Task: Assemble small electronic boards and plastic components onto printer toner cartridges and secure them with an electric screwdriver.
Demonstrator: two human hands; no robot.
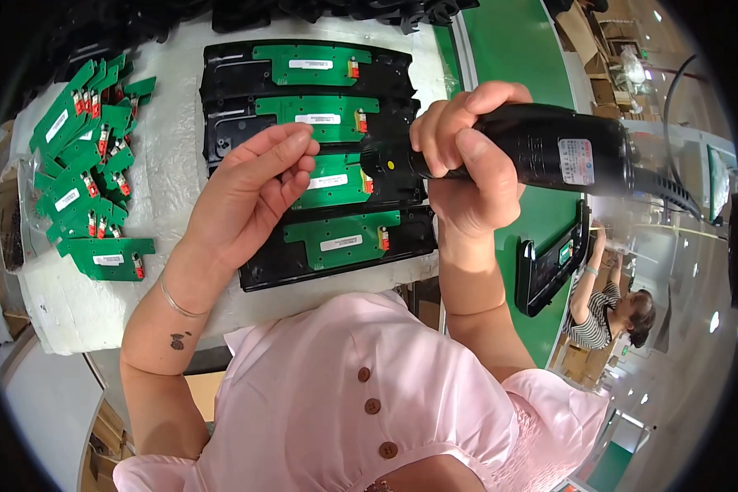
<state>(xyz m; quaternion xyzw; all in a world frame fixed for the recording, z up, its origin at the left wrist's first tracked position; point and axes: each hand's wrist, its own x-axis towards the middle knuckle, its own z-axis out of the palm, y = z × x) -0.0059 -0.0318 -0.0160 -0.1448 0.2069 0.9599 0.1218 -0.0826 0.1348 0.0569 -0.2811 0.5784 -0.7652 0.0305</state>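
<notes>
My right hand [482,168] is wrapped round a black electric screwdriver [537,143], held level with its front end pointing left. My left hand [254,180] is raised near that front end, thumb and forefinger pinched together. Whatever lies between those fingertips is too small to make out. Below both hands, several long black plastic housings [230,66] lie in a column, each carrying a green circuit board [336,230] with a white label and a red part at its right end. My hands and the screwdriver partly cover the middle two housings.
Loose green circuit boards [70,201] are heaped on the white work surface [168,82] at left. Black parts [320,12] pile along the far edge. Right of me, another black housing [541,275] rests on a green surface [521,49]. A co-worker in a striped top [596,316] is beyond.
</notes>
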